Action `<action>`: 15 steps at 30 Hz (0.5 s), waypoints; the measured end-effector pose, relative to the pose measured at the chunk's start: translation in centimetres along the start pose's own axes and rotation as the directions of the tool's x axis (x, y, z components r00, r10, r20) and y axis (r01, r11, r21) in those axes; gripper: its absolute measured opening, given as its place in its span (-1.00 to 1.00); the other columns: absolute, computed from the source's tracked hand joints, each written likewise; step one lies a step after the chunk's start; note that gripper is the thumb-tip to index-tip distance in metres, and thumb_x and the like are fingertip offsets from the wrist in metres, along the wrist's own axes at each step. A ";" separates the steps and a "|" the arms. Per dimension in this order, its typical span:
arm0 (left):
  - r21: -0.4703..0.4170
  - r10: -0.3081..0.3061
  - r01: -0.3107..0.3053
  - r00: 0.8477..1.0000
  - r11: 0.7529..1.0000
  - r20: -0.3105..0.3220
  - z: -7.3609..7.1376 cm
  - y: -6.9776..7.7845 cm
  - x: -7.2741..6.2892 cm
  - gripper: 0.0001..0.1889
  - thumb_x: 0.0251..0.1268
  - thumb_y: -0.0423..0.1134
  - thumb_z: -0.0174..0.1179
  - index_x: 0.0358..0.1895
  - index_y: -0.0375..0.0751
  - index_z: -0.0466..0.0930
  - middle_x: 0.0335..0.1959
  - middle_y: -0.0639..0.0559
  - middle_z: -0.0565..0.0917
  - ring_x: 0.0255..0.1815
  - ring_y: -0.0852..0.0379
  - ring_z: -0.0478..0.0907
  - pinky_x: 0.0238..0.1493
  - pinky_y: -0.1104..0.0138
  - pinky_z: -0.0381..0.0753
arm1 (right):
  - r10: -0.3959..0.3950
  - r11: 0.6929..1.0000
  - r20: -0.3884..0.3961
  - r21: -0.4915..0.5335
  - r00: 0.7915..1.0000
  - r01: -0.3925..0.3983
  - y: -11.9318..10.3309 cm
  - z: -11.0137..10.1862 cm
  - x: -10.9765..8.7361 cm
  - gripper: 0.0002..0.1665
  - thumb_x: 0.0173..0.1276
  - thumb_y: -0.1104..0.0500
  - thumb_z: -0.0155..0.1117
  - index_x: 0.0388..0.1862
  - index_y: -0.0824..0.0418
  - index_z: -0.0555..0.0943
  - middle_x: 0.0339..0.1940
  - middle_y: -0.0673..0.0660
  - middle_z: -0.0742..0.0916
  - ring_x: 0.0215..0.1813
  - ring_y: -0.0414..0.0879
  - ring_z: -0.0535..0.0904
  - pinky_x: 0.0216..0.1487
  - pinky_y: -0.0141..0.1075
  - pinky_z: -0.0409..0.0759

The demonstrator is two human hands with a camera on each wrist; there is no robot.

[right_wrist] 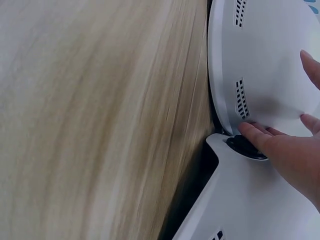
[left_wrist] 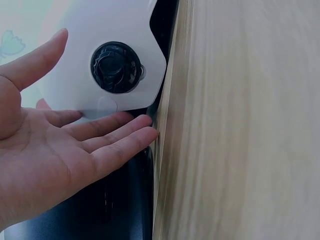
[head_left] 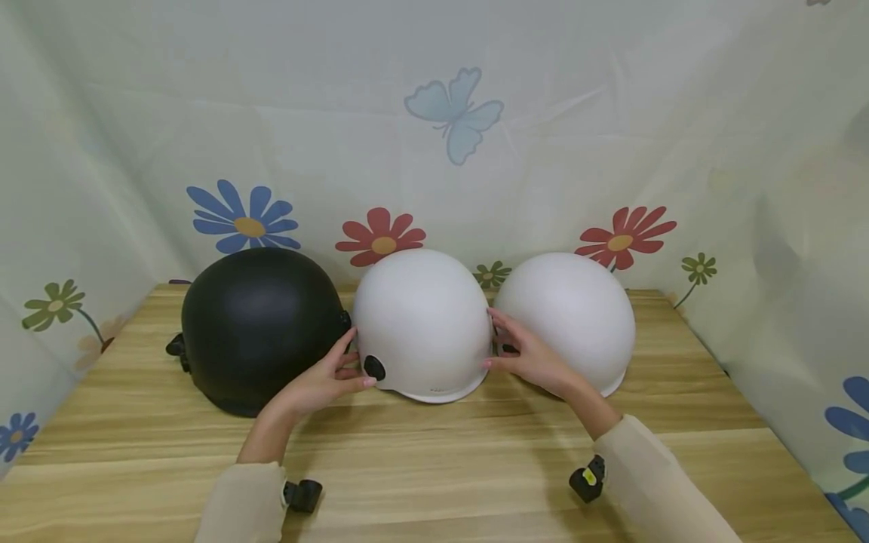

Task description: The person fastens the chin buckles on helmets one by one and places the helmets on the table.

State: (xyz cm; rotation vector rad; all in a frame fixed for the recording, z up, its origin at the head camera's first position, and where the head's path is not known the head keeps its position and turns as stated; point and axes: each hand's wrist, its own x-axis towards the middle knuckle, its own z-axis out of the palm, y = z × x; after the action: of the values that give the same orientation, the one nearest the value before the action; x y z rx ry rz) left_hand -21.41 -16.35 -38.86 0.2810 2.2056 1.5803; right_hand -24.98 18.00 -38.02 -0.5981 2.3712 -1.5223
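Observation:
A white helmet (head_left: 422,324) stands on the wooden table between my hands, with a round black knob (left_wrist: 116,67) on its left side. My left hand (head_left: 324,381) is at that side, fingers extended into the gap beside a black helmet (head_left: 261,324), thumb beside the knob. On the opposite side, my right hand (head_left: 529,354) reaches into the gap before a second white helmet (head_left: 566,320). Its fingertips are right at the middle helmet's surface, close to the vent holes (right_wrist: 242,99) in the right wrist view. The fingers partly cover a black fitting (right_wrist: 245,147).
The three helmets stand in a row at the back of the wooden table (head_left: 441,467). Behind and beside them hangs a pale curtain (head_left: 326,113) printed with flowers and a butterfly. Small black cameras (head_left: 303,495) sit at both sleeves.

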 end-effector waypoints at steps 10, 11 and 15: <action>0.039 0.032 -0.032 0.999 0.999 -0.017 0.0 0.0 0.0 0.01 0.15 -0.13 0.25 0.44 -0.17 -0.38 0.34 -0.44 0.01 0.34 -0.32 0.00 0.20 -0.09 0.19 | 0.009 1.000 0.008 -0.004 1.000 -0.009 -0.2 0.1 -0.1 0.03 0.14 0.20 0.37 0.46 0.04 -0.02 0.42 0.28 0.10 0.34 0.21 0.16 0.21 0.06 0.24; 0.044 0.034 -0.033 0.999 0.999 -0.022 0.0 0.0 0.0 0.01 0.15 -0.13 0.26 0.44 -0.17 -0.37 0.34 -0.44 0.02 0.34 -0.32 0.00 0.20 -0.10 0.19 | 0.013 1.000 0.006 -0.003 1.000 -0.013 -0.2 0.2 -0.1 0.03 0.13 0.20 0.37 0.46 0.03 -0.02 0.42 0.27 0.10 0.34 0.20 0.16 0.21 0.05 0.25; 0.043 0.035 -0.033 0.999 0.999 -0.034 -0.1 -0.1 0.0 0.00 0.13 -0.16 0.27 0.44 -0.14 -0.33 0.34 -0.43 0.04 0.35 -0.31 -0.02 0.20 -0.11 0.18 | 0.010 1.000 0.010 -0.004 1.000 -0.010 -0.4 0.2 -0.2 0.05 0.12 0.18 0.38 0.46 0.03 -0.03 0.42 0.27 0.10 0.34 0.20 0.16 0.21 0.06 0.25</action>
State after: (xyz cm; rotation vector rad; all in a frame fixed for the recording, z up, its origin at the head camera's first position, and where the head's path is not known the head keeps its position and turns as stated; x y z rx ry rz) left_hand -21.45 -16.50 -38.97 0.3069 2.2744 1.5696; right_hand -24.60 17.76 -37.73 -0.5925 2.3668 -1.5081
